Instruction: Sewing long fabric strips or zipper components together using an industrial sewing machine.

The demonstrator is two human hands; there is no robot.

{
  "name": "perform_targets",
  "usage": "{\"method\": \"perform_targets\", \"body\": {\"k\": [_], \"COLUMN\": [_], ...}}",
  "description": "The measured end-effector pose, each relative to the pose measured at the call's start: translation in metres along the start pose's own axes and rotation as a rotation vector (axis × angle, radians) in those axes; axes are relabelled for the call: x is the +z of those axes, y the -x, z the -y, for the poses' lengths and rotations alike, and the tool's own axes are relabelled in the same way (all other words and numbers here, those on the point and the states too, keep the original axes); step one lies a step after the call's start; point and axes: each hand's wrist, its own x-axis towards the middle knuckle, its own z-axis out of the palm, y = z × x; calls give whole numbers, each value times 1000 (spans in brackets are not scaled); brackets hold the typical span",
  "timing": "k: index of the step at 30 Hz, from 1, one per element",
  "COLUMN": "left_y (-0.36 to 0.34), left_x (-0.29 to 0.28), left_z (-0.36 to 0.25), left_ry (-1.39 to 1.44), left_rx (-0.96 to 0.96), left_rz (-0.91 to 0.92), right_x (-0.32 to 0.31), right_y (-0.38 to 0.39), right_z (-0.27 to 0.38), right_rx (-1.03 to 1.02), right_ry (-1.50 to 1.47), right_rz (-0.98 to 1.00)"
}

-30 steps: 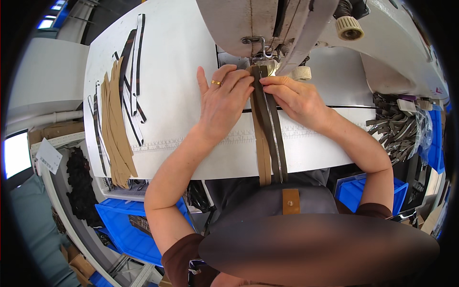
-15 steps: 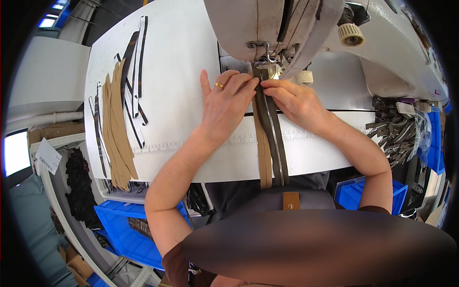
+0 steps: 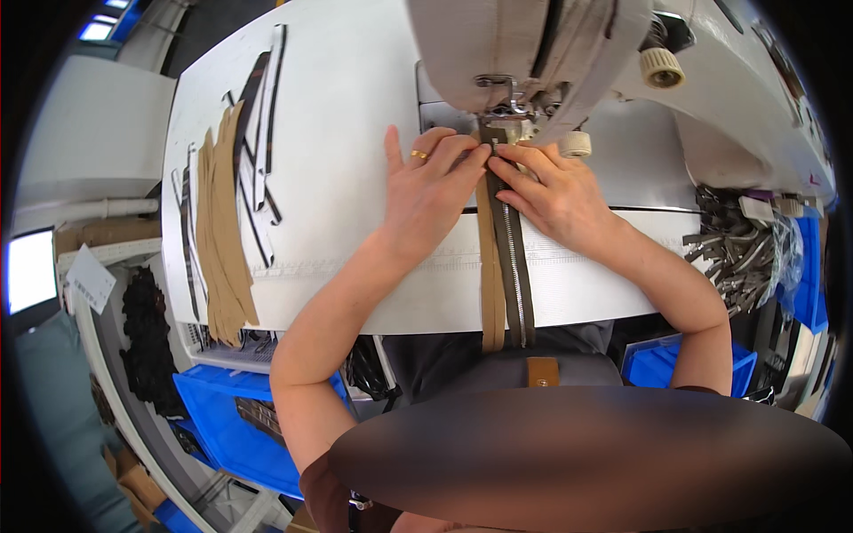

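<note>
A long dark olive zipper (image 3: 510, 258) with silver metal teeth runs from under the presser foot of a white sewing machine (image 3: 533, 49) down over the table's near edge to my lap. A tan fabric strip (image 3: 490, 293) lies along its left side. My left hand (image 3: 431, 191) presses its fingertips together on the left edge of the zipper near the foot, little finger lifted away. Opposite it, my right hand (image 3: 560, 191) pinches the zipper's right edge, its fingers bent. Both hands' thumbs are mostly hidden. The zipper's far end is hidden beneath the machine head.
Tan strips (image 3: 220, 240) and narrow black-and-white strips (image 3: 271, 115) lie on the white table (image 3: 346, 107) at left. A pile of dark zippers (image 3: 733, 244) sits at right. Blue bins (image 3: 235, 435) stand below the table. The machine's arm extends to the far right.
The view has shifted slightly, so the machine appears farther right. My right hand's fingers have spread a little along the zipper; my left hand keeps nearly the same place on it.
</note>
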Motion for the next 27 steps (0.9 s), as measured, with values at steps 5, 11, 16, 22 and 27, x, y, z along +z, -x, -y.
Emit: {"method": "perform_targets", "body": {"k": [5, 11, 16, 22, 27], "left_y": [-1, 11, 62, 180, 190], "left_x": [12, -8, -89, -190, -219], "left_z": [-2, -11, 7, 274, 336], "left_ry": [-69, -95, -189, -292, -38], "left_rx": [100, 73, -41, -898, -1196], "left_rz": [-95, -124, -255, -298, 31], "right_x": [-3, -6, -8, -9, -8], "right_y": [2, 0, 6, -2, -1], "right_z": [1, 8, 5, 11, 10], "right_rx": [-12, -85, -30, -64, -28], "right_ry": [31, 5, 17, -11, -7], "right_rz": [17, -10, 3, -3, 2]}}
